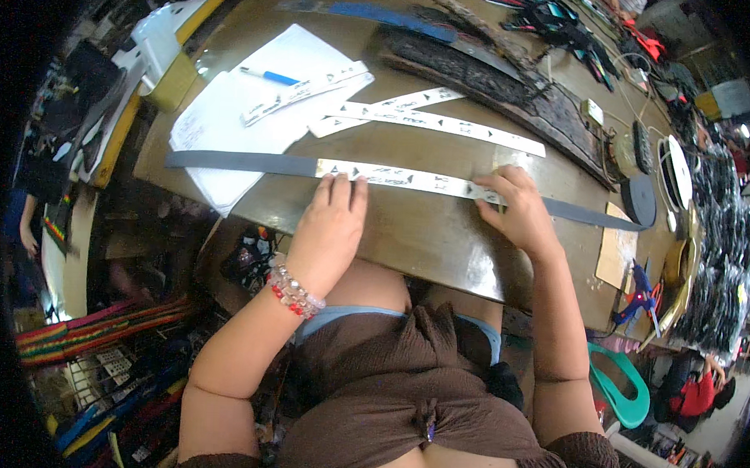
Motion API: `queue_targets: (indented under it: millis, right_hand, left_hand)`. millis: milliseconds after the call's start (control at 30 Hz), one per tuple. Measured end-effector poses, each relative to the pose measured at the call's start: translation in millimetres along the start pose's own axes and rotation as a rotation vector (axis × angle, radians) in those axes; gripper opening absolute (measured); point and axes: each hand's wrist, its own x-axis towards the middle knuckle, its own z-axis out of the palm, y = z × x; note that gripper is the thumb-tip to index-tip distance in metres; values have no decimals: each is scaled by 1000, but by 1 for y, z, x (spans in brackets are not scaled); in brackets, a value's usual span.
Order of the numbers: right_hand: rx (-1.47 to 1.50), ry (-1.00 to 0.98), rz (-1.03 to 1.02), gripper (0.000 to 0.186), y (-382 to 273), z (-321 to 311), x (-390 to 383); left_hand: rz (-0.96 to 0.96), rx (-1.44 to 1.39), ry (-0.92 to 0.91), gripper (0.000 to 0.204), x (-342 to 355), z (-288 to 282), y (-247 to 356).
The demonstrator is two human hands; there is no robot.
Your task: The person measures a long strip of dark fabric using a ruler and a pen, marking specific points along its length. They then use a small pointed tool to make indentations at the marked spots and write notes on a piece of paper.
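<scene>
A white strip with handwriting and black arrow marks [394, 178] lies along a long dark grey elastic band [236, 162] on the table. My left hand [332, 224] rests with fingers stretched out, its fingertips on the strip's lower edge near the left end. At the strip's right end is my right hand [522, 209], thumb and fingers apart across the strip's width. The band passes beyond my right hand and ends in an upright roll [640, 202] at the table's right side. Part of the strip and band is hidden by my fingers.
Beyond the strip lie other marked strips [438, 128], white papers [259, 103] and a blue-white pen [269, 75]. A long dark, worn board [490, 97] crosses the far side. A blue glue gun [636, 300] and brown cardboard [615, 249] sit at the right edge.
</scene>
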Motion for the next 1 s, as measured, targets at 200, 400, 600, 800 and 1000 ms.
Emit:
queue_targets:
  millis: [200,400,600,800,1000]
  right_hand:
    - [171,197,344,39,48,-29,-48]
    - [694,565,130,36,2,8,0]
    - [640,74,194,22,-83,67,66]
    - [506,36,82,13,-97,77,91]
    - [327,56,-137,10,-100,86,88]
  left_hand:
    - [56,109,24,52,0,4,3]
    - [23,134,27,49,-2,8,6]
    - [36,138,83,49,-2,10,6]
    - [-6,33,98,49,-4,11,6]
    - [12,88,143,48,-4,11,6]
